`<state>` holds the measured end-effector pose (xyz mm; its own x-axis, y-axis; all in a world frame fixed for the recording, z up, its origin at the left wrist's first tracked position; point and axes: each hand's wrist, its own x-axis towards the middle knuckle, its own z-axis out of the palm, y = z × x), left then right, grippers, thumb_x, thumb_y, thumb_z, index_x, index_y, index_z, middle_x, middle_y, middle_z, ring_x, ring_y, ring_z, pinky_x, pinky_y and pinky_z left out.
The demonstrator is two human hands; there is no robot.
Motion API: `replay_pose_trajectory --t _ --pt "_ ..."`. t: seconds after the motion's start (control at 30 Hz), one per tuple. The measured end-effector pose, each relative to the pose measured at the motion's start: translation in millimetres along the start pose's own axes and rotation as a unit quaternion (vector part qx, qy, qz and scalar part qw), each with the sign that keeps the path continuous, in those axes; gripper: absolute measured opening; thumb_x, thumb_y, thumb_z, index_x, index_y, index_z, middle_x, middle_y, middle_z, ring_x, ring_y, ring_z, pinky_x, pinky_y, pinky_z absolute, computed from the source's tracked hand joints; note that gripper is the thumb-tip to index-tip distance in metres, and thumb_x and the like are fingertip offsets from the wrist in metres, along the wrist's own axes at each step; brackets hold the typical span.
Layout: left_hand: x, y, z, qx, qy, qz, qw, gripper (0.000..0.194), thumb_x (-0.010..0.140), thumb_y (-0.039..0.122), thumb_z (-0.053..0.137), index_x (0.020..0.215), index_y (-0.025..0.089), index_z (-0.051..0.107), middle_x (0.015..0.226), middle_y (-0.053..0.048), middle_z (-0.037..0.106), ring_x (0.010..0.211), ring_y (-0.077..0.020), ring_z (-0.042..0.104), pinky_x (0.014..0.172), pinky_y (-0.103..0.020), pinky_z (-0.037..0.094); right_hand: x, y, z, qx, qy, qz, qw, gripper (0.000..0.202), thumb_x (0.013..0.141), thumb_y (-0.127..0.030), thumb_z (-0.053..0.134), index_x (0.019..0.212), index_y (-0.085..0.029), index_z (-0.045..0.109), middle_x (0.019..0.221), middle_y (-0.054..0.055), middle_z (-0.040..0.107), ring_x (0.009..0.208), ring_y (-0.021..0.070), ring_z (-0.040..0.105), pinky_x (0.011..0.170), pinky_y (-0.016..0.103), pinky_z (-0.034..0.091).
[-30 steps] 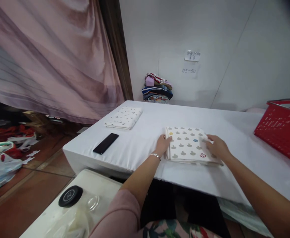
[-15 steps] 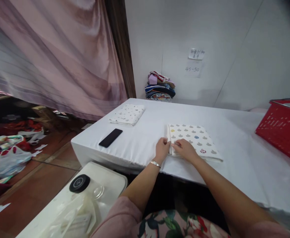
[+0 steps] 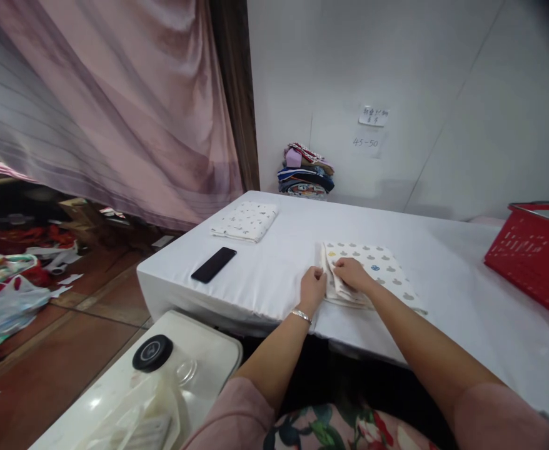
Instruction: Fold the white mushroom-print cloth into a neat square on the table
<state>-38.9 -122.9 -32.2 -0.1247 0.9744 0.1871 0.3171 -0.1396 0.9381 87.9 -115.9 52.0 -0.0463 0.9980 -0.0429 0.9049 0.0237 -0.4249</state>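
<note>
The bear-print cloth (image 3: 394, 275) lies folded by the front edge of the white tabletop (image 3: 265, 275), right of the middle. The right hand (image 3: 355, 275) has finger and thumb closed on its top layer, pulled up a bit near the left side. The left hand (image 3: 312, 289) has its fingers curled close together at the cloth's left edge; whether they pinch it is too small to tell. It seems best to lift just that one layer, softly, while the left hand keeps the rest flat and lined up. A hard tug could drag the whole cloth or make wrinkles. The phone (image 3: 214, 264) sits near the tabletop's left edge, and the small-print cloth (image 3: 246, 220) lies by the far left corner.
</note>
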Motion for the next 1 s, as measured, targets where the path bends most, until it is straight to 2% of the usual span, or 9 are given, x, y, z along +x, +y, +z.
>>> replay_pose_trajectory --t 0.1,0.23,0.4,0.53,0.63,0.7,0.8,0.87,1.0 --pt "-1 3 -1.2 0.0 -0.005 0.002 1.0 0.008 0.078 0.016 0.056 0.082 0.017 0.062 0.081 -0.003 0.067 0.076 -0.014 0.06 0.075 -0.026 0.045 1 -1 2 0.043 0.004 -0.019 0.999 0.015 0.073 -0.019 0.05 0.074 -0.016 0.065 0.07 0.002 0.065 0.068 0.0139 0.057 0.06 0.022 0.036" --pt "-1 5 -2.5 0.006 -0.009 0.013 1.0 0.011 0.079 0.015 0.052 0.079 0.018 0.063 0.08 -0.003 0.067 0.077 -0.0145 0.059 0.074 -0.027 0.044 0 3 17 0.081 0.007 -0.035 0.996 0.013 0.07 -0.019 0.052 0.071 -0.016 0.065 0.07 0.001 0.065 0.068 0.014 0.057 0.061 0.022 0.037" --pt "-1 6 -2.7 0.011 -0.004 0.026 1.0 0.014 0.081 0.018 0.05 0.078 0.018 0.064 0.082 -0.003 0.067 0.079 -0.0159 0.059 0.076 -0.028 0.043 4 7 28 0.179 0.057 -0.036 0.982 0.016 0.071 -0.023 0.051 0.076 -0.017 0.064 0.071 0.002 0.065 0.068 0.0152 0.057 0.063 0.024 0.039" --pt "-1 8 -4.2 0.021 -0.006 0.009 1.0 0.021 0.086 0.025 0.045 0.074 0.018 0.061 0.078 -0.003 0.066 0.076 -0.0158 0.057 0.073 -0.028 0.042 5 3 30 0.158 0.05 -0.053 0.985 0.013 0.071 -0.022 0.053 0.07 -0.017 0.064 0.069 0.002 0.065 0.068 0.0155 0.055 0.063 0.025 0.039" --pt "-4 11 -5.6 0.011 -0.007 0.002 1.0 0.028 0.088 0.039 0.045 0.076 0.018 0.06 0.077 -0.003 0.065 0.074 -0.0155 0.057 0.071 -0.027 0.041 3 5 28 0.183 0.017 -0.066 0.981 0.016 0.073 -0.02 0.05 0.07 -0.017 0.065 0.066 0.002 0.063 0.065 0.0136 0.054 0.061 0.024 0.039" --pt "-7 13 -6.1 0.01 -0.012 0.003 1.0 0.028 0.084 0.045 0.052 0.081 0.018 0.06 0.079 -0.003 0.064 0.074 -0.0152 0.056 0.069 -0.026 0.041 3 10 26 0.238 -0.038 -0.033 0.97 0.019 0.073 -0.017 0.047 0.075 -0.017 0.066 0.06 0.0 0.059 0.058 0.0117 0.052 0.056 0.022 0.039" --pt "-10 15 -6.1 0.037 -0.017 0.003 0.999 0.024 0.078 0.041 0.06 0.082 0.018 0.058 0.079 -0.002 0.061 0.073 -0.0148 0.054 0.068 -0.026 0.041 8 18 22 0.314 -0.11 0.022 0.943 0.024 0.071 -0.013 0.048 0.085 -0.015 0.067 0.056 -0.001 0.058 0.053 0.0104 0.052 0.051 0.02 0.04" --pt "-10 15 -5.9 0.059 -0.02 0.006 0.998 0.017 0.077 0.034 0.061 0.081 0.018 0.057 0.078 -0.001 0.059 0.071 -0.0145 0.052 0.067 -0.026 0.04 17 21 18 0.29 -0.106 0.02 0.951 0.025 0.073 -0.015 0.05 0.09 -0.014 0.067 0.061 0.001 0.062 0.054 0.0104 0.056 0.051 0.019 0.042" --pt "-10 15 -5.3 0.061 -0.024 0.003 0.998 0.008 0.076 0.023 0.059 0.081 0.019 0.056 0.077 0.0 0.058 0.069 -0.0139 0.051 0.066 -0.026 0.039 46 16 7 0.148 -0.033 0.029 0.988 0.022 0.08 -0.022 0.047 0.087 -0.015 0.067 0.062 0.002 0.065 0.048 0.0098 0.055 0.049 0.02 0.042"
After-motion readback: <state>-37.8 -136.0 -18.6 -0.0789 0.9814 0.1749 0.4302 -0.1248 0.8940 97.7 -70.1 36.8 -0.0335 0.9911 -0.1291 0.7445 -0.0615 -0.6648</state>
